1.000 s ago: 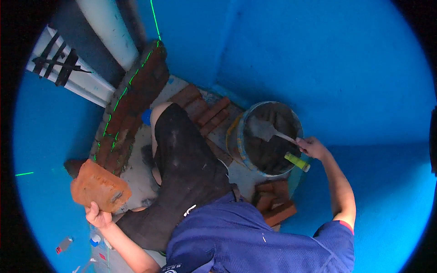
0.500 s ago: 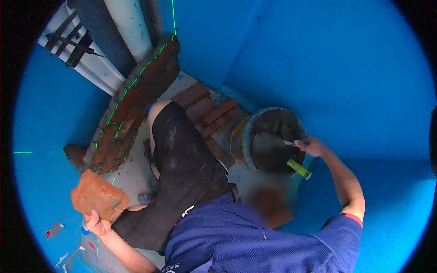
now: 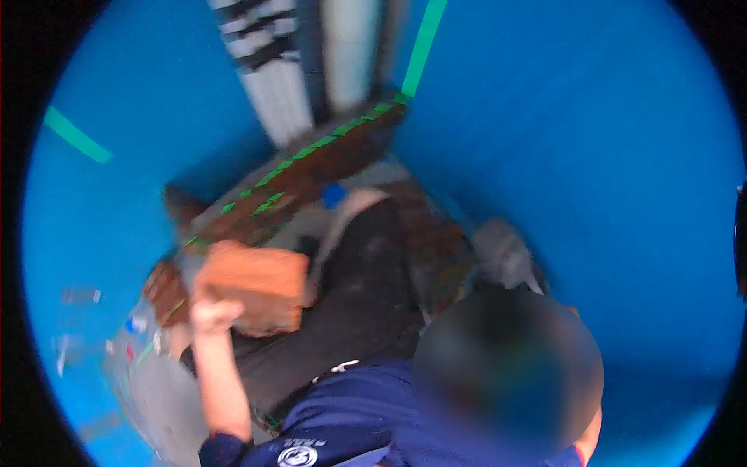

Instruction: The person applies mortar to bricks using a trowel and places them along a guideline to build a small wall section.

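My left hand (image 3: 216,313) grips an orange-red brick (image 3: 261,272) above my left thigh. A blurred round patch covers where my right hand would be; only part of that arm (image 3: 587,440) shows at the lower right, so its fingers are hidden. Just above the patch is a grey, motion-smeared mass (image 3: 502,253), perhaps mortar on a trowel blade. Behind the brick runs a low, partly built brick wall (image 3: 327,175) with mortar along its top and green laser light on it. My dark shorts (image 3: 358,288) fill the middle.
Blue walls (image 3: 591,132) enclose the small corner. A white pipe (image 3: 348,54) and a light panel with black tape (image 3: 276,101) stand behind the brick wall. Dark, smeared bricks (image 3: 420,226) lie beyond my knee, and a small blue object (image 3: 334,194) is beside it.
The view has swung, smearing the frame. The brick in my left hand has risen and turned rightward. My right hand, earlier holding a trowel in the mortar bucket, is now hidden.
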The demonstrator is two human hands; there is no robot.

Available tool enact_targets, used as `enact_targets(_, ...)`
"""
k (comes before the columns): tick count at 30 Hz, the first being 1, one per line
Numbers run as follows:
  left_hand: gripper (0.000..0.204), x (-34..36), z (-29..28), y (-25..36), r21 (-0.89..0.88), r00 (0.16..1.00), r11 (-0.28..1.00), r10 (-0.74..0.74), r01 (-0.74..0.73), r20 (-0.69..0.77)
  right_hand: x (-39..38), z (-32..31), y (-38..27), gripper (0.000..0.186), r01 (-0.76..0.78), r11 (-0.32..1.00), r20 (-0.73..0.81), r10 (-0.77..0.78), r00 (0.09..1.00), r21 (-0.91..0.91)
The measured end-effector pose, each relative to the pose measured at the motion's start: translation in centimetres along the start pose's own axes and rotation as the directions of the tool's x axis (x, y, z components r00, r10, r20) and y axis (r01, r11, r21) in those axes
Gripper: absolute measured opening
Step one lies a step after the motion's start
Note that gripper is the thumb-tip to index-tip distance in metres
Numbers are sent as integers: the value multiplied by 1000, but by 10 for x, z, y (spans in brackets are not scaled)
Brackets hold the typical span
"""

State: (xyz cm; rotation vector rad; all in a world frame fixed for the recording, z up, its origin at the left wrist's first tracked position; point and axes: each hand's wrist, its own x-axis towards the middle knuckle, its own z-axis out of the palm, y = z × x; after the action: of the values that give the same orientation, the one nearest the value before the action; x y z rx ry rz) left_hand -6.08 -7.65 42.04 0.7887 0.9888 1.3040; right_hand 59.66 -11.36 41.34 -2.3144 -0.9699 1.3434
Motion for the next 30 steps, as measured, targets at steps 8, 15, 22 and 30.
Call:
enact_targets(8, 77, 14, 16, 29, 2, 971, 999, 50, -52, 234, -35, 153, -157, 35, 547, 693, 405, -720, 564, 470)
enact_targets(15, 82, -18, -8, 40, -253, 955, 957, 201, -144, 219, -77, 265, -257, 25, 707, -263, 504, -850, 152, -657)
enact_targets(22, 77, -54, -48, 19, -367, 974, 913, 218, -178, 70, -59, 352, -245, 28, 965, 258, 341, -912, 227, 47)
enact_targets(30, 91, -45, -45, 22, -532, 932, 814, 343, -235, 113, -27, 364, -241, 23, 972, -215, 342, -924, -170, -99)
